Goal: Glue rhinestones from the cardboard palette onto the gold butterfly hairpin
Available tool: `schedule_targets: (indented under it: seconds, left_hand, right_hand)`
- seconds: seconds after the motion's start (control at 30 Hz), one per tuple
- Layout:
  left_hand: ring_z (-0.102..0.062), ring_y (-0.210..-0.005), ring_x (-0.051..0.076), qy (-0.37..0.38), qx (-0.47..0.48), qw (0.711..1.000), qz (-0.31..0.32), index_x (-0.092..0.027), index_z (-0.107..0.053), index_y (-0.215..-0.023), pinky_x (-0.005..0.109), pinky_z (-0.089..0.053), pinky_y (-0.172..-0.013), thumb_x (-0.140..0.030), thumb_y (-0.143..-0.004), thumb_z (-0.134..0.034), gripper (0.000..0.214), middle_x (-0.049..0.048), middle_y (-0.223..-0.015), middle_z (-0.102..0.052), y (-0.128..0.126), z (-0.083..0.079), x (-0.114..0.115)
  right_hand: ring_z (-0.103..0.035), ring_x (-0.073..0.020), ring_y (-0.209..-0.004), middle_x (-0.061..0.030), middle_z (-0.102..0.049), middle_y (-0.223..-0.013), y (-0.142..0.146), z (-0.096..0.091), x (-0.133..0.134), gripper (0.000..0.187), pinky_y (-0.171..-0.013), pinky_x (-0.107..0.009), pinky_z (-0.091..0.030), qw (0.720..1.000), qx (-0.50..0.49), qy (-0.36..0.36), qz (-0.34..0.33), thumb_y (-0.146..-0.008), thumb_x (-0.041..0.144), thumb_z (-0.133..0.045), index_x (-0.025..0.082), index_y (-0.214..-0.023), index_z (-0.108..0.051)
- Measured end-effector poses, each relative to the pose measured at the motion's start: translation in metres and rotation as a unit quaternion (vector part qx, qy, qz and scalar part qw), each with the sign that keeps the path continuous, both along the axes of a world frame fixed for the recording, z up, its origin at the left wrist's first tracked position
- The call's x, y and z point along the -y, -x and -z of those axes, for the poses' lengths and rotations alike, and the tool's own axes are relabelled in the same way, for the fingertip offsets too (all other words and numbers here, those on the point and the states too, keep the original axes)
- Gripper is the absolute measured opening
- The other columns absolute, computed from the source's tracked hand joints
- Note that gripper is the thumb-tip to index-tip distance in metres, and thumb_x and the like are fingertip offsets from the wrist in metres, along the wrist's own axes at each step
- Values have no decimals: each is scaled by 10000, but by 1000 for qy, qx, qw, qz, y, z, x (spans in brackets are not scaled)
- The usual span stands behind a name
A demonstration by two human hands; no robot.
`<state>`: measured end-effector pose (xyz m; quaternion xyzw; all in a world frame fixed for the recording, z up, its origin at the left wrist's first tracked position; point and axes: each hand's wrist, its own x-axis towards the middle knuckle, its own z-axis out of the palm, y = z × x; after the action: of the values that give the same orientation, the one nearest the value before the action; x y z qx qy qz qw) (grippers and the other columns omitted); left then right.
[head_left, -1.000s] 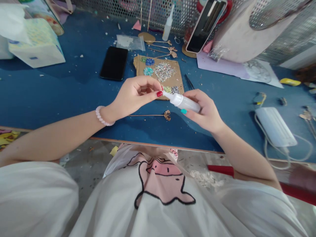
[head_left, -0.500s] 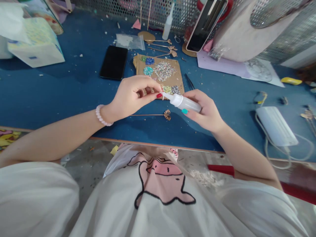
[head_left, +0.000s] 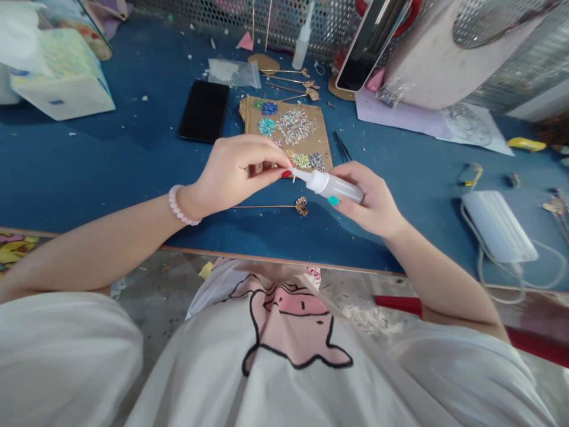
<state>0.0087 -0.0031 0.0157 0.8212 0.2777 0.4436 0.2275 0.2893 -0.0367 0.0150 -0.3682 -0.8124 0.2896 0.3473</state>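
The right hand (head_left: 373, 204) is closed around a squeeze bottle (head_left: 341, 188), its content unclear; the left hand (head_left: 240, 172) pinches its nozzle (head_left: 303, 175), whose tip is hidden.

Place: looks like a small craft workshop; whether within a home, cannot tell
Bench (head_left: 133, 160): blue top, flecked with crumbs (head_left: 144, 98)
Cardboard (head_left: 323, 126): holds beads (head_left: 296, 127) heaped by colour
Metalwork: pins (head_left: 313, 93) with ornate heads, several together
Tools: tweezers (head_left: 341, 146); bottle (head_left: 340, 187) with a long nozzle
Backing: perforated metal mesh (head_left: 191, 16)
Floor (head_left: 160, 302): grey, stained, pale scraps (head_left: 373, 320) scattered about
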Motion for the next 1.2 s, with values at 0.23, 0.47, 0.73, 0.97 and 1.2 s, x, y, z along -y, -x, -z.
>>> schedule_targets:
  seconds: [0.23,0.47,0.73,0.97,1.2]
  left_hand:
    - [-606,-654,108,6,-3,1000,-11,-213,-820,-905,251,-473,-611,-280,-902,-719,122,50,-917,-777,0,-2,2]
    - [-663,-710,115,17,13,1000,-20,-202,-826,-925,222,-494,-604,-281,-888,-746,118,41,-898,-783,-2,1,2]
    - [-662,-665,111,76,62,995,-3,-218,-813,-860,225,-475,-543,-266,-859,-772,64,27,-844,-789,-5,3,2]
    - [-654,-659,112,144,113,983,28,-202,-793,-828,235,-502,-561,-256,-818,-800,56,37,-822,-780,-8,6,0]
    - [-678,-692,111,146,92,984,35,-190,-720,-857,232,-552,-620,-232,-876,-739,49,40,-878,-767,-8,2,3]
  right_hand:
    - [-627,-169,-854,-50,-673,-1030,0,2,1,430,-704,-318,-492,1000,18,-19,7,-903,575,-648,224,-1150,-620]
    - [-651,-168,-860,-57,-682,-1046,-1,3,1,401,-707,-304,-527,996,40,-75,4,-925,523,-632,208,-1171,-607]
    - [-670,-139,-805,-44,-694,-1010,1,4,1,309,-664,-258,-548,982,68,-175,-2,-931,397,-622,198,-1167,-592]
    - [-685,-150,-766,-45,-711,-1004,2,7,6,326,-638,-270,-557,959,125,-253,35,-886,320,-597,205,-1189,-557]
    - [-718,-191,-817,-68,-730,-1046,2,12,7,370,-690,-311,-582,935,168,-305,75,-891,328,-573,210,-1238,-523]
